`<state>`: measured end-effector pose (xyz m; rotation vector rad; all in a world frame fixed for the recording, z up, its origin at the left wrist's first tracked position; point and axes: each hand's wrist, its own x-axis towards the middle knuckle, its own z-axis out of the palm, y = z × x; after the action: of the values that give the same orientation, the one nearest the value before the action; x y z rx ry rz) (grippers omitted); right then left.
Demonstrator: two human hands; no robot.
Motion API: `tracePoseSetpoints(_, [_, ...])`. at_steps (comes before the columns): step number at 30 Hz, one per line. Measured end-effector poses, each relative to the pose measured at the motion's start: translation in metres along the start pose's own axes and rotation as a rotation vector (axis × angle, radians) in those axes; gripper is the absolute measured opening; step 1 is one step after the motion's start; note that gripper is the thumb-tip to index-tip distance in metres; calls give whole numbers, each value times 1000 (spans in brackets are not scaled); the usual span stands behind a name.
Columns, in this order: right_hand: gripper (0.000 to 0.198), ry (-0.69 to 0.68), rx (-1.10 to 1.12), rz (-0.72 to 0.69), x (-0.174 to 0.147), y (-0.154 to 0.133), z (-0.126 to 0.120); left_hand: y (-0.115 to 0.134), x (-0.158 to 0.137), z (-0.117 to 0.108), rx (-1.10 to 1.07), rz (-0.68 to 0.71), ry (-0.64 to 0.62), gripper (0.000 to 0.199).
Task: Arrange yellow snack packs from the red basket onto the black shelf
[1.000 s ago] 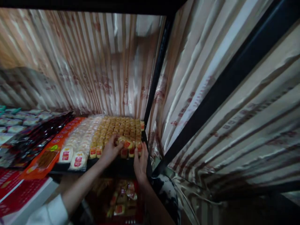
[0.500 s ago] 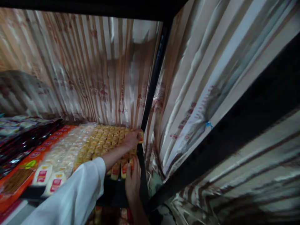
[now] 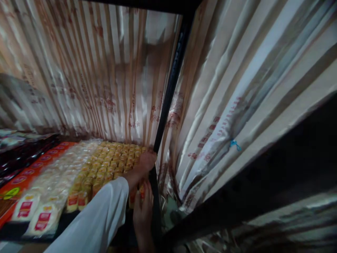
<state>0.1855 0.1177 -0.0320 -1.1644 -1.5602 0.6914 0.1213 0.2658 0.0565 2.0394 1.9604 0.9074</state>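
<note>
Small yellow packaged cakes (image 3: 105, 165) with red labels stand in tight rows on a dark shelf (image 3: 64, 219). My left hand (image 3: 147, 160), its arm in a white sleeve, reaches across them to the back right corner beside the black post. Its fingers are curled down, and whatever they hold is hidden. Nearer the front, my right hand (image 3: 143, 211) has its thumb and fingers closed about a yellow cake packet (image 3: 142, 191) at the right end of the rows. My left forearm covers part of the front row.
Clear-wrapped white round packs (image 3: 43, 218) lie left of the cakes, then an orange packet (image 3: 34, 168) and dark shiny packages (image 3: 23, 154). A black post (image 3: 171, 88) rises at the corner. Striped plastic sheeting (image 3: 118, 70) hangs behind and to the right.
The view has shifted, so the goods appear further left. My left hand has drawn slightly down at the corner, and the packet seen at its fingertips is now hidden. My right hand stays at the front.
</note>
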Motion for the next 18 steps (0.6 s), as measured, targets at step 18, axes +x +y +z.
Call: tracePoseSetpoints(18, [45, 25, -9, 38, -1, 6, 5, -4, 3, 7, 324, 100, -36, 32])
